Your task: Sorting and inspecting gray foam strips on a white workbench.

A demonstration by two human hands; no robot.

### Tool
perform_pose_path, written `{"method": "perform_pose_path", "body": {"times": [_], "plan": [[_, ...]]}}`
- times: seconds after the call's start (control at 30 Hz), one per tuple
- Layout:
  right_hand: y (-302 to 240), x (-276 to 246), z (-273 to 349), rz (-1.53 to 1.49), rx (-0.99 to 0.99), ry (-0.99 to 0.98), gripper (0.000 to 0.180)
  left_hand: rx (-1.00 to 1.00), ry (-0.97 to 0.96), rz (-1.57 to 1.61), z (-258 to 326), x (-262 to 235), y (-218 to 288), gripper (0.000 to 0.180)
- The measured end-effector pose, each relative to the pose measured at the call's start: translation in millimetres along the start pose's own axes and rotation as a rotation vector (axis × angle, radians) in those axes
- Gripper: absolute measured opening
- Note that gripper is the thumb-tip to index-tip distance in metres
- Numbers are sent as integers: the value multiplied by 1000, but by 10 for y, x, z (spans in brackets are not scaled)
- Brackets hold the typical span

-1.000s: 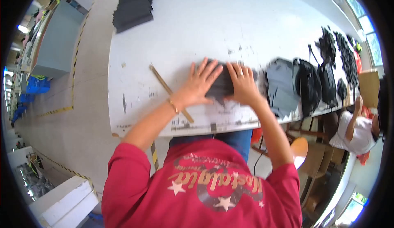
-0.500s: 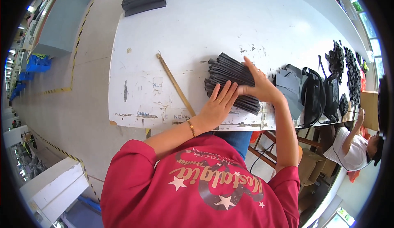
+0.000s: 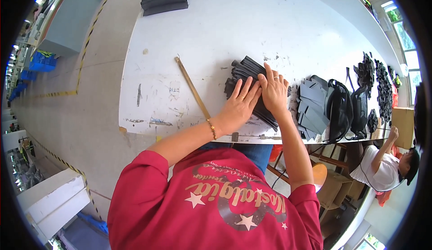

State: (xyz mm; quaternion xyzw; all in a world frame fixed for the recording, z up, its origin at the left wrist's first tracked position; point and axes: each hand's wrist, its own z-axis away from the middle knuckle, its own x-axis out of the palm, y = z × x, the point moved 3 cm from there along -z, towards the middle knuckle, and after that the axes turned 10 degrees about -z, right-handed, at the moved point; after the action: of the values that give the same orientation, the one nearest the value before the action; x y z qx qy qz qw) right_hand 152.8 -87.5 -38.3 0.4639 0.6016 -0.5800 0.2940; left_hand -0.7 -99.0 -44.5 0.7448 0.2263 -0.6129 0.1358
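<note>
On the white, scuffed table (image 3: 180,34) a long, thin wooden ruler (image 3: 192,88) lies slantwise, just to the left of the hands and apart from them. The left hand (image 3: 240,106) lies flat, fingers spread and nothing closed in its grip, palm down on the near left part of the stack of flat black fabric pieces (image 3: 245,72). The right hand (image 3: 273,92) rests beside it — the two touch at the fingers — pressing the stack's right part, its grip likewise open. The stack sits under both palms near the table's front edge, its far end jutting out beyond the fingertips. To square such a pile well, even downward pressure with both palms seems wise; whether the edges are aligned is hard to tell here. Further right lie grey cut fabric pieces (image 3: 312,108), well clear of the hands.
</note>
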Motion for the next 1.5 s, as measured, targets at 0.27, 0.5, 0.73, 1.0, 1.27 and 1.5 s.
{"method": "perform_pose_path", "body": {"times": [0.27, 0.5, 0.73, 1.0, 1.27, 1.5], "plan": [[281, -197, -225, -443, 81, -294, 42, -40, 1, 157, -171, -88, -157, 95], [397, -271, -407, -583, 173, -446, 47, -46, -50, 208, -61, -79, -97, 99], [301, -325, -390, -465, 9, -429, 43, -68, -33, 265, -55, -33, -89, 97], [303, -319, -380, -522, 30, -394, 41, -81, 11, 229, -167, -33, -139, 85], [319, -244, -343, -488, -15, -317, 38, -70, 32, 302, -132, -30, -178, 89], [285, -230, -343, -491, -60, -267, 36, -64, 28, 320, -135, -36, -174, 89]]}}
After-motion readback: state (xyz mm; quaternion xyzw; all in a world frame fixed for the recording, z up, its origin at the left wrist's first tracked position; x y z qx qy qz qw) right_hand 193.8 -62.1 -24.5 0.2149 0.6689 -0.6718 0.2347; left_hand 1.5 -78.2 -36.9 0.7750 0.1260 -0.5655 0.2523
